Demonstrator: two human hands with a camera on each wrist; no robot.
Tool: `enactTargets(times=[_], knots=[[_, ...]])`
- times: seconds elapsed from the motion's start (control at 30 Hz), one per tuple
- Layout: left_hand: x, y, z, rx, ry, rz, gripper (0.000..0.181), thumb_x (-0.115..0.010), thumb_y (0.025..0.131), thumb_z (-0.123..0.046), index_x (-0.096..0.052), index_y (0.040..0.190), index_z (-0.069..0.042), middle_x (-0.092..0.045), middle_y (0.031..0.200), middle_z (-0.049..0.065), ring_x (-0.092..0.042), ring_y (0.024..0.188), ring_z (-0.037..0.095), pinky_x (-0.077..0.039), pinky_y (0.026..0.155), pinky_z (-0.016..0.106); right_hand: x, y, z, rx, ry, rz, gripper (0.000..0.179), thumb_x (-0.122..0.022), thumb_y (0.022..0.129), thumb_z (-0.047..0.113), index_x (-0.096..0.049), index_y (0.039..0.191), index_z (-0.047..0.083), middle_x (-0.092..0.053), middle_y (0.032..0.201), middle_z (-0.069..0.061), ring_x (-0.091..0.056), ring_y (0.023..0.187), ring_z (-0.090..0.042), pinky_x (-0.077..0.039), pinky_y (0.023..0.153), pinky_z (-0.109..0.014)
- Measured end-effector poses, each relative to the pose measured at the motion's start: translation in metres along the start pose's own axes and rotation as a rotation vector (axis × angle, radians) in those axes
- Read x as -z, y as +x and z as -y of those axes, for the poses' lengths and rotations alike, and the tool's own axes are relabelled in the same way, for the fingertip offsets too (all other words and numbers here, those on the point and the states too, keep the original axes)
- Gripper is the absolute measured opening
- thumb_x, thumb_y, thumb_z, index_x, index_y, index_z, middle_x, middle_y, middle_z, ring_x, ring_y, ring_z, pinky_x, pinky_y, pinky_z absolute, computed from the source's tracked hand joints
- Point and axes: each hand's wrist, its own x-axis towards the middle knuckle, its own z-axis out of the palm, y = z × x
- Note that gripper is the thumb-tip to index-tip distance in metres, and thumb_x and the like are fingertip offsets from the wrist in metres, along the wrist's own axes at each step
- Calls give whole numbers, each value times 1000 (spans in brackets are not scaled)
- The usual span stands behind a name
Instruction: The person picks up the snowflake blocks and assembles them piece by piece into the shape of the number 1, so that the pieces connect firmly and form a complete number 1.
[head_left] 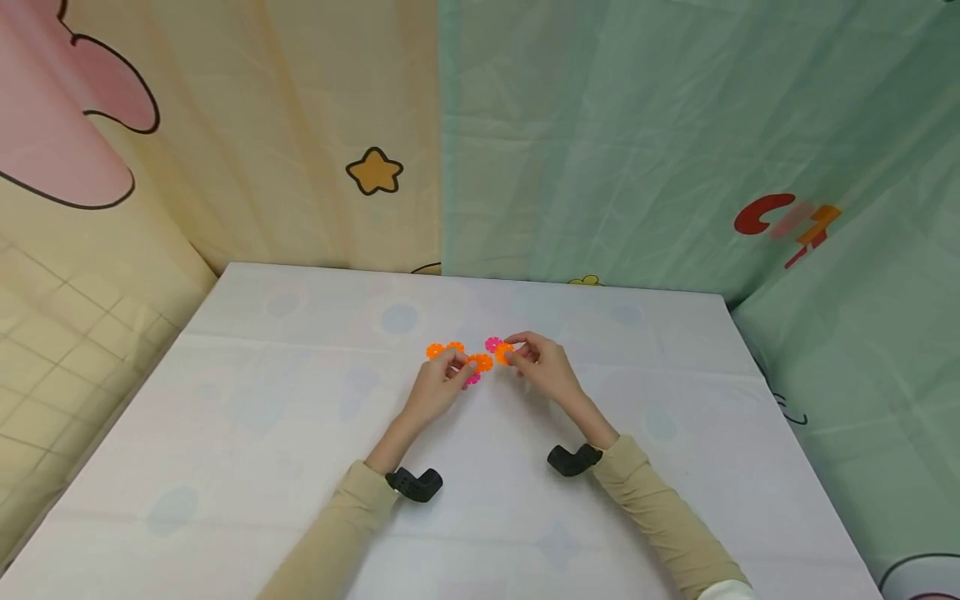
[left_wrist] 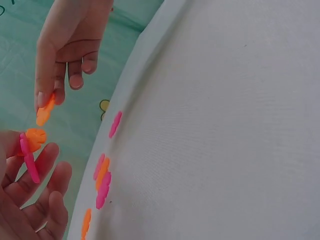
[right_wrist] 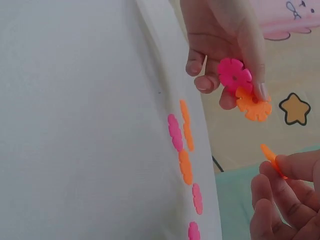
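Observation:
In the head view my left hand [head_left: 437, 390] is over the far middle of the table. It pinches two notched plastic discs slotted together, an orange disc [right_wrist: 254, 106] and a pink disc [right_wrist: 234, 74], at right, with the thumb on the orange one. Across a small gap, my right hand [head_left: 549, 369] holds a single orange disc [left_wrist: 45, 111] by its edge between thumb and fingers. Seen from the right wrist, that disc [right_wrist: 271, 158] is turned nearly edge-on, below and apart from the joined pair.
Several loose orange and pink discs lie beneath and around the hands, among them an orange disc [head_left: 434, 351] and a pink disc [head_left: 492, 343]. The white-covered table [head_left: 480, 517] ends at printed curtains [head_left: 585, 167] behind. Each wrist wears a black camera [head_left: 573, 460].

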Motion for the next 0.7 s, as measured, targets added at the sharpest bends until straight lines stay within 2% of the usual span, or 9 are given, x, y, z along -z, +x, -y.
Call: enactTargets(times=[0.23,0.4,0.7], knots=[[-4,1,-4,-61,37,-11,12,-60,95,-21,-63,95,-9,-68,80,6,-57,67,13,-45,61,23,0,-1,8,-9,95,-49,24,-63,92,14,-64,114,7,-68,87,-23,-62,69,-40,-45,51,-19],[-7,0,-5,-104,100,-28,12,-61,94,-22,-62,93,-10,-68,79,4,-57,67,13,-46,60,23,-2,-1,12,-13,146,-61,25,-65,91,18,-64,114,8,-69,88,-23,-62,69,-41,-46,53,-19],[-10,0,-8,-104,189,-75,13,-64,93,-23,-63,94,-10,-68,76,2,-55,63,12,-44,55,21,-7,-1,13,-40,165,-63,26,-65,91,20,-65,116,9,-69,89,-23,-63,70,-40,-46,53,-19]])
